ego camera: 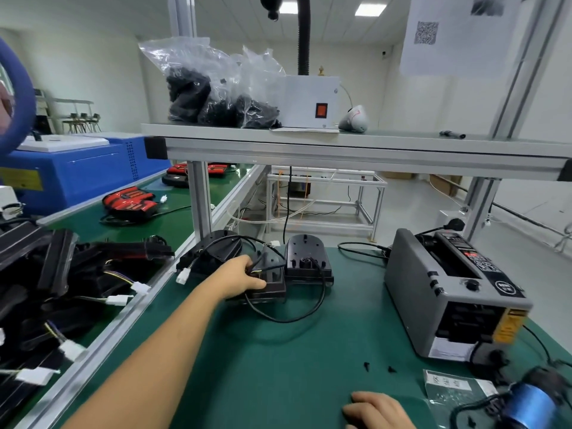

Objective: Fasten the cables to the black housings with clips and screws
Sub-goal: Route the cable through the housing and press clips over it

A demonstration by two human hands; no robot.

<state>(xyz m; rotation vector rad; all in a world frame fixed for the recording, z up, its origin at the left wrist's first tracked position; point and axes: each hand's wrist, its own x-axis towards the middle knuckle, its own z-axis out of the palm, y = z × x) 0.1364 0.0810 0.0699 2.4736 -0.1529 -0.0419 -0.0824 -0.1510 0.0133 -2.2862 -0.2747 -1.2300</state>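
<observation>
Nearest, the right hand [377, 410] lay on the green bench mat [278, 366], fingers relaxed and close together, gripping nothing that showed. The frame's lower edge cut off its wrist, so anything under the palm stayed hidden. Just beside it sat a clear plastic packet of screws [455, 388] and a blurred blue-bodied electric screwdriver [532, 404], its tip not readable. Two small black clips [366, 365] lay loose on the mat, where a housing dragged back, or a sweeping forearm, could probably scatter them.

Further out, the left hand [244, 278] gripped the near black plastic housing [269, 287], thumb along its front edge. The other fingers curled over the top among the wires and could not be counted. A thin black cable [309, 314] looped from under this housing round to the dome-topped black housing [306, 258] touching it on the right. Whose cable it was could not be told. A quick pull might therefore tug the neighbour along, or snag the white plug connector [183, 276] hanging at the mat's edge. No clip or screw seat on the held housing could be made out.

Beyond, the grey tape dispenser [448, 292] stood well apart.
</observation>
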